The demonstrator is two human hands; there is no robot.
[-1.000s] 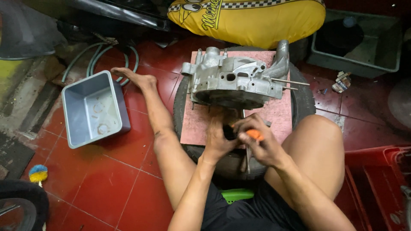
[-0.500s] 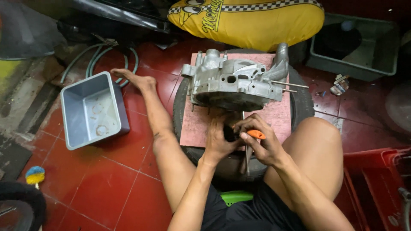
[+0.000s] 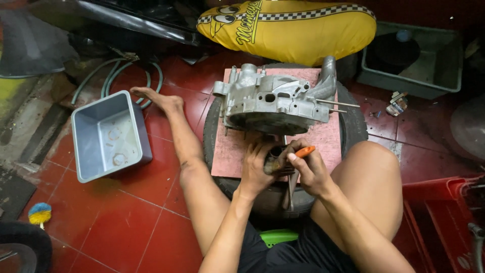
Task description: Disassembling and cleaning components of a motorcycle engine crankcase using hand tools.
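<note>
Small dark cylindrical metal part (image 3: 277, 154) sits gripped in my left hand (image 3: 257, 169) above the pink board (image 3: 323, 139); axis indiscernible. My right hand (image 3: 310, 172) pinches an orange-handled tool (image 3: 304, 150), pointing left. Grey plastic tub (image 3: 108, 135) holds ring-shaped pieces.

1. Engine casing (image 3: 275, 103) sits on a board (image 3: 326, 139), which lies on a tyre (image 3: 353, 121) on the floor.
2. Both hands, left hand (image 3: 256, 169) and right hand (image 3: 309, 169), meet just before the casing, over the board.
3. Tub (image 3: 83, 151) lies left of the tyre, beyond the outstretched leg.
4. Crate (image 3: 449, 76) stands behind, to the right.
</note>
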